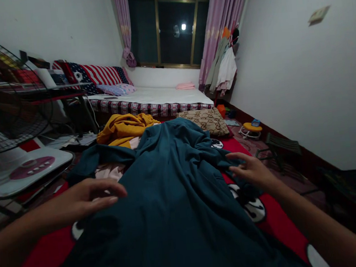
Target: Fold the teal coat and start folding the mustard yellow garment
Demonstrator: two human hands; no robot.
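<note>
A dark teal garment lies spread over a red blanket in front of me. My left hand hovers flat over the garment's left edge, fingers stretched out, holding nothing. My right hand is at the garment's right edge with fingers extended toward the cloth, touching or just off it. A yellow garment lies crumpled beyond the teal one.
A fan with its white base stands at the left. A mattress with pillows lies at the back under the window. A patterned cushion, a small yellow stool and hanging clothes are at the right.
</note>
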